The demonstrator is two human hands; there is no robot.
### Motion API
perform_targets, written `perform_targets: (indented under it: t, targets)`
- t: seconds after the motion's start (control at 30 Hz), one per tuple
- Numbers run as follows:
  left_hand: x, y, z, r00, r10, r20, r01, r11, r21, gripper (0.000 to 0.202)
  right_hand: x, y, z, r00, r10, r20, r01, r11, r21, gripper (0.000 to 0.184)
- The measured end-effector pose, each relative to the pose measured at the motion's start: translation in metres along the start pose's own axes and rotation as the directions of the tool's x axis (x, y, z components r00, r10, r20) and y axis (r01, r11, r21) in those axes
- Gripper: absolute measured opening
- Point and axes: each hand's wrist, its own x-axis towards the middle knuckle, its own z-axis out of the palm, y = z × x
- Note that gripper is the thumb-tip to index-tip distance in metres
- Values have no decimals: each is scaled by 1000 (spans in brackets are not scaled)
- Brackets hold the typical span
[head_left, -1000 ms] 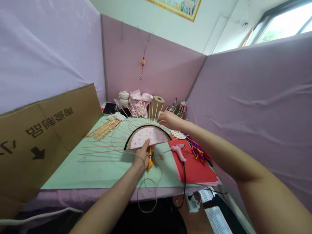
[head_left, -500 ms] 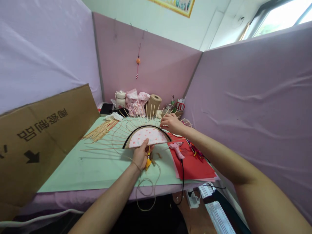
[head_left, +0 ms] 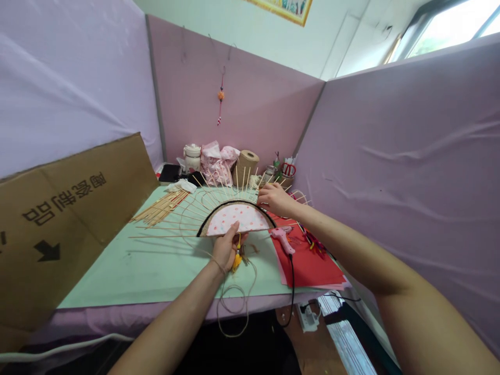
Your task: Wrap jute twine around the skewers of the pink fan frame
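A half-round fan piece (head_left: 238,217) of pink dotted cloth with a black rim lies on the green table (head_left: 156,265). Thin wooden sticks (head_left: 219,194) fan out from it. My left hand (head_left: 225,247) presses on its straight near edge, thumb on the cloth, fingers closed round the edge. A yellow tassel (head_left: 236,260) and a loop of twine (head_left: 234,302) hang by that hand. My right hand (head_left: 274,199) rests at the fan's far right rim, fingers curled and pinched among the sticks and the twine strung between them.
A pink glue gun (head_left: 282,238) lies on red paper (head_left: 308,263) right of the fan. Loose sticks (head_left: 162,207) lie at left. A cardboard sheet (head_left: 66,208) leans at left. A jar, cloth, a twine roll (head_left: 247,162) and scissors (head_left: 288,170) stand at the back.
My right hand has drawn a little nearer along the fan's right rim. The left hand stays on the fan's edge. The view has shifted slightly.
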Motion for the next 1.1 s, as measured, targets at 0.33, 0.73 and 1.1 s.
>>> perform_targets:
  t: [0.33,0.73,1.1]
  targets:
    - [4,-3,-4,1000,-12,9,11,1000,16,19,-2,17,-7,993,62,-100,-51,993,108,16]
    - [1,-1,-3,998,-43,40,41,997,60,18,-5,7,-1,999,-45,-22,45,999,16,14]
    - [0,-1,-2,997,-48,55,44,997,69,15,-5,14,-5,994,18,-106,-11,998,69,18]
